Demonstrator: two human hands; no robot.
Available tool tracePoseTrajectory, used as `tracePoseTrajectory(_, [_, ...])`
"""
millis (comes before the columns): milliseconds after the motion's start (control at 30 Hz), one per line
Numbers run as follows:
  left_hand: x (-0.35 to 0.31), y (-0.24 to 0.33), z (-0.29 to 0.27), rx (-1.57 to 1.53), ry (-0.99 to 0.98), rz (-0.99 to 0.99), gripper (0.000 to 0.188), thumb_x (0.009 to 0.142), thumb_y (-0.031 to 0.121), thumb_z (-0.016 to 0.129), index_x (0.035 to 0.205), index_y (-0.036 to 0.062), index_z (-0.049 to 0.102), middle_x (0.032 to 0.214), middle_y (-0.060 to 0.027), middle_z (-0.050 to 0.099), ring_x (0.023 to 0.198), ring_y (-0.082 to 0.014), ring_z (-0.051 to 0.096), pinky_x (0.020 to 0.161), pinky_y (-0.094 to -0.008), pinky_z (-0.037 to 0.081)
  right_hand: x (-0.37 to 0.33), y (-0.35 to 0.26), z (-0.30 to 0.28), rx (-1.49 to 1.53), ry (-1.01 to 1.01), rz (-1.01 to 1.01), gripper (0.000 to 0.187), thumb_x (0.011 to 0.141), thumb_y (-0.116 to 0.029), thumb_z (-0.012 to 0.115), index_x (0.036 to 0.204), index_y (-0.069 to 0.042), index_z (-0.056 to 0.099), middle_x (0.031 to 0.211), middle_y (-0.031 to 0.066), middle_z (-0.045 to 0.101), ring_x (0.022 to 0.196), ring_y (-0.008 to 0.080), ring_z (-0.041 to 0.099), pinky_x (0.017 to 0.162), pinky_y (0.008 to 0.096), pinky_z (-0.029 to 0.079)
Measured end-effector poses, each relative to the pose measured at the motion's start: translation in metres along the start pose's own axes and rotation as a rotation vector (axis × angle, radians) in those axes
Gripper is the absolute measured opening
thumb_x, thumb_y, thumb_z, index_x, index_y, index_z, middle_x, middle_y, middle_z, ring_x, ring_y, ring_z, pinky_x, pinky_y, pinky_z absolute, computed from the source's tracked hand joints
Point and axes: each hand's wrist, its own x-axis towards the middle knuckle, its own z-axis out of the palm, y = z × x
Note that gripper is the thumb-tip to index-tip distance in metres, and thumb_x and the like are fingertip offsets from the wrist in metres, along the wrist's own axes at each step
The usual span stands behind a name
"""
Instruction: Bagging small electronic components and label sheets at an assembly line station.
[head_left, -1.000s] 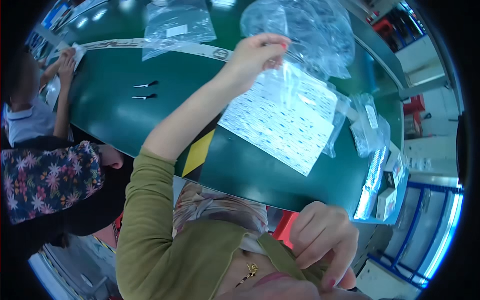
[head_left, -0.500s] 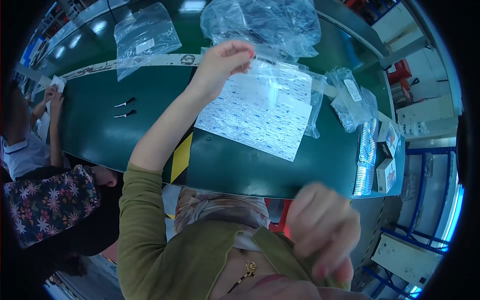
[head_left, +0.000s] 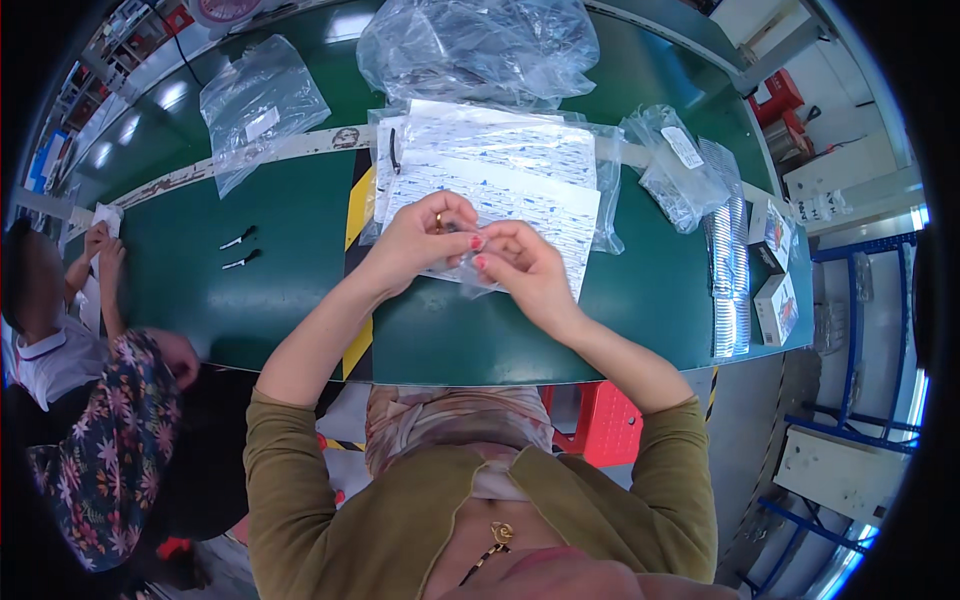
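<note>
My left hand [head_left: 420, 242] and my right hand [head_left: 528, 272] meet over the near part of some printed sheets [head_left: 545, 205]. Both are closed, fingertips pinching a small clear plastic bag [head_left: 478, 278] between them. What the bag holds, if anything, I cannot make out. The white sheets carry rows of small blue and dark print and lie on a larger clear bag [head_left: 610, 225]. At their far left corner lies a thin, dark, slightly curved piece [head_left: 395, 150]. To the left, two small black-and-silver pieces [head_left: 240, 250] lie side by side on the green table [head_left: 300, 290].
A heap of clear plastic bags [head_left: 480, 45] sits at the back, with a flat clear bag [head_left: 262, 110] left of it. A filled clear bag [head_left: 678, 165], silvery strips [head_left: 729, 270] and small boxes [head_left: 775, 308] line the right. A co-worker's hands [head_left: 105, 245] work at far left.
My left hand has drawn back from the far side of the sheets. The right hand has come up from the lower right to join it at the small bag. The view has shifted slightly.
</note>
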Motion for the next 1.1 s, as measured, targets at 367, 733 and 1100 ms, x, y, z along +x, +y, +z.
tracePoseTrajectory(367, [-0.009, -0.005, -0.011, 0.242, -0.043, -0.126, 0.014, 0.08, 0.004, 0.06, 0.09, 0.0033, 0.051, 0.075, -0.0009, 0.055, 0.057, -0.0042, 0.051, 0.049, -0.0175, 0.039, -0.014, 0.022, 0.002, 0.126, 0.0, -0.086, 0.029, 0.083, 0.0, 0.055, 0.11, -0.003, 0.044, 0.085, 0.0041, 0.056, 0.072, 0.0075, 0.054, 0.063, 0.0197, 0.045])
tracePoseTrajectory(733, [-0.008, 0.002, 0.002, 0.077, -0.091, -0.068, 0.009, 0.08, -0.001, 0.055, 0.088, 0.0015, 0.051, 0.091, -0.0082, 0.057, 0.076, -0.0119, 0.059, 0.061, -0.0245, 0.051, -0.013, 0.021, -0.006, -0.172, 0.114, -0.033, 0.012, 0.08, -0.007, 0.063, 0.088, 0.0, 0.056, 0.079, 0.0028, 0.059, 0.066, 0.0046, 0.052, 0.059, 0.0186, 0.043])
tracePoseTrajectory(1100, [-0.01, -0.004, -0.004, 0.18, -0.148, 0.033, 0.009, 0.078, 0.0, 0.058, 0.086, 0.001, 0.054, 0.089, -0.0075, 0.058, 0.075, -0.0102, 0.057, 0.067, -0.022, 0.047, -0.017, 0.017, 0.0, -0.305, 0.158, -0.187, 0.011, 0.078, -0.006, 0.065, 0.085, 0.0, 0.059, 0.077, 0.0035, 0.059, 0.069, 0.0074, 0.055, 0.062, 0.0208, 0.044])
